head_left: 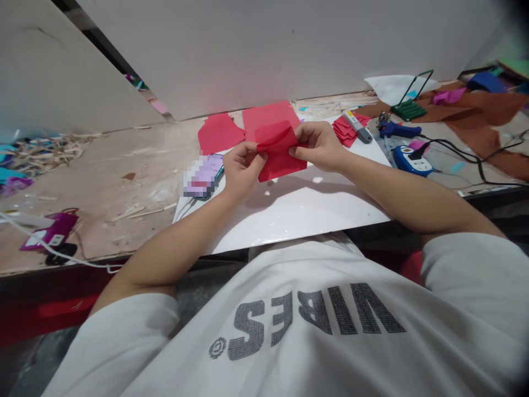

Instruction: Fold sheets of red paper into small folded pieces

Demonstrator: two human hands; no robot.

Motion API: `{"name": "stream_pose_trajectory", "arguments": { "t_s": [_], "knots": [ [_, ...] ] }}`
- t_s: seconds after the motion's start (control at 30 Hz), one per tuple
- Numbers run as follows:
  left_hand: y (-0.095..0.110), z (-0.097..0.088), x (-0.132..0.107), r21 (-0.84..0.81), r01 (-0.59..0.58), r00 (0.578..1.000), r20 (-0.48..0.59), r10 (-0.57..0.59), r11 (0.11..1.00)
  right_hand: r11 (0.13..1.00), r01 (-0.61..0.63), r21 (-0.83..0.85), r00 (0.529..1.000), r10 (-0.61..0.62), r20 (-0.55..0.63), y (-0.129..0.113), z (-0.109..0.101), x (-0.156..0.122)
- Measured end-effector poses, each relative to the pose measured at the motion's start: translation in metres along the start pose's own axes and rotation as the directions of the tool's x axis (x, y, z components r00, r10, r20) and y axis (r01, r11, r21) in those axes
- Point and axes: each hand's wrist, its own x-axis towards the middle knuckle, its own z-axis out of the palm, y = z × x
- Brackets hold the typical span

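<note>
Between my two hands a piece of red paper [285,160] with a fold across it is held up over a white board [264,223]. My left hand [243,168] pinches its left edge between thumb and fingers. At the right edge, my right hand [320,144] pinches it the same way. Behind it lie a red sheet [270,114] and a second red sheet [221,132] with a cut outline. To the right is a stack of small red pieces [344,132], with a grey box cutter [359,128] lying on it.
A phone [206,175] lies by my left forearm, its cable running off the board. On the right are a blue glue gun [399,130], a blue power strip [413,161] with black cables and a green stand [409,110]. A purple device [53,230] and wood scraps [61,151] are at left.
</note>
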Motion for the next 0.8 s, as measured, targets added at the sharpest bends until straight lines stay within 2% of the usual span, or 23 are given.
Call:
{"name": "stream_pose_trajectory", "arguments": {
  "t_s": [0.23,0.5,0.6,0.8],
  "knots": [
    [-0.01,-0.006,0.003,0.018,-0.018,0.999,-0.046,0.019,1.0,0.996,-0.085,0.032,0.991,0.088,-0.099,0.003,-0.005,0.003],
    [0.018,0.002,0.003,0.119,0.111,0.993,0.031,-0.115,0.987,0.98,-0.188,0.059,0.977,0.193,-0.086,-0.008,0.002,-0.002],
    [0.022,0.003,0.002,0.165,0.142,0.989,0.017,-0.147,0.976,0.982,-0.182,0.048,0.982,0.184,-0.049,-0.01,0.007,-0.005],
    [0.016,0.003,-0.001,0.105,0.137,0.991,-0.002,-0.137,0.985,0.993,-0.091,0.069,0.996,0.092,-0.018,0.001,0.006,0.0]
  ]
}}
